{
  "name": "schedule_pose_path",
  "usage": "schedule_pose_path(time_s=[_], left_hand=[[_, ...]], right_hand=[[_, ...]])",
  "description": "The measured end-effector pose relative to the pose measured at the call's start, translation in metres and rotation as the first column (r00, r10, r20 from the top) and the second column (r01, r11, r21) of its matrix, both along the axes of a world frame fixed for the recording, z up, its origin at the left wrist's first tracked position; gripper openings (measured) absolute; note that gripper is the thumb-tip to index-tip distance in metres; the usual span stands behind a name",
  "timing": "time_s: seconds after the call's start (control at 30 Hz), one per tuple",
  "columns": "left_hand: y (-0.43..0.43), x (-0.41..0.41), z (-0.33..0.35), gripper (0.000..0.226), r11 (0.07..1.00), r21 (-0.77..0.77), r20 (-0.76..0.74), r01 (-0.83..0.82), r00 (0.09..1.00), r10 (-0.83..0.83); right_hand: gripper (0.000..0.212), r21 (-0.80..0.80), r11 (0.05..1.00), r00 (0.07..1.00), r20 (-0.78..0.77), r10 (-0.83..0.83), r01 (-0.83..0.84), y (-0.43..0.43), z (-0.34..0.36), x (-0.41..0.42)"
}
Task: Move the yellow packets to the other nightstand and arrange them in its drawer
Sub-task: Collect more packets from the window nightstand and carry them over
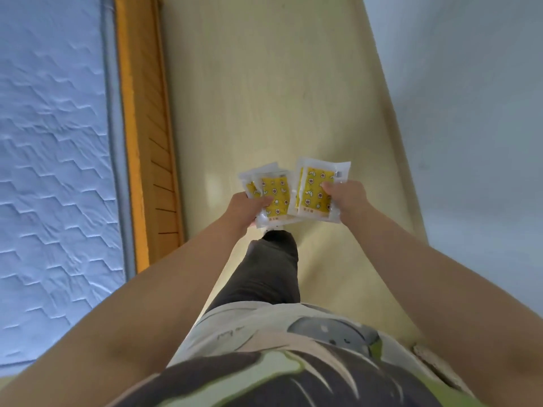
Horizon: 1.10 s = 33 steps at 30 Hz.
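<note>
Head view, fingers of left hand (pixel 249 207) pinching fanned yellow packets (pixel 274 198), right hand (pixel 348 198) pinching second stack (pixel 316 186), thumbs on top

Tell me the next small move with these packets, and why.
Likely step forward along the floor between the bed and the wall, gripping firmly. The left hand holds a first bunch of yellow packets, the right hand holds a second bunch, and no nightstand or drawer is in view to put them in.
</note>
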<state>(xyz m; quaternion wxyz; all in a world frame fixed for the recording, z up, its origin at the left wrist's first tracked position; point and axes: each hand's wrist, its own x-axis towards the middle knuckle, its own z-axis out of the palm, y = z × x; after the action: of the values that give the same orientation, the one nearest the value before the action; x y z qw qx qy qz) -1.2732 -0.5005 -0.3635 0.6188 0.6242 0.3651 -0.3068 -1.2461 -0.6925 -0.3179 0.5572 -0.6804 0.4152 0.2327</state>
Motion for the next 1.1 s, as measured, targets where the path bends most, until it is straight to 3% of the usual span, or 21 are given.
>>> schedule_pose_path(time_s=[0.23, 0.57, 0.93, 1.1], left_hand=[[0.037, 0.16, 0.029, 0.009, 0.999, 0.034, 0.037, -0.042, 0.998, 0.041], [0.074, 0.38, 0.029, 0.017, 0.967, -0.014, 0.044, -0.254, 0.966, 0.254], [0.117, 0.616, 0.024, 0.038, 0.875, 0.002, -0.058, -0.484, 0.873, 0.484], [0.172, 0.702, 0.022, 0.029, 0.823, -0.011, -0.067, -0.567, 0.822, 0.565]], right_hand=[[0.032, -0.061, 0.986, 0.988, 0.001, 0.157, -0.157, 0.045, 0.02, 0.167], [0.029, -0.082, 0.909, 0.912, -0.011, 0.409, -0.409, 0.099, 0.017, 0.414], [0.032, -0.117, 0.801, 0.807, -0.022, 0.59, -0.588, 0.162, 0.019, 0.7], [0.035, -0.09, 0.731, 0.735, -0.026, 0.677, -0.677, 0.234, 0.011, 0.803]])
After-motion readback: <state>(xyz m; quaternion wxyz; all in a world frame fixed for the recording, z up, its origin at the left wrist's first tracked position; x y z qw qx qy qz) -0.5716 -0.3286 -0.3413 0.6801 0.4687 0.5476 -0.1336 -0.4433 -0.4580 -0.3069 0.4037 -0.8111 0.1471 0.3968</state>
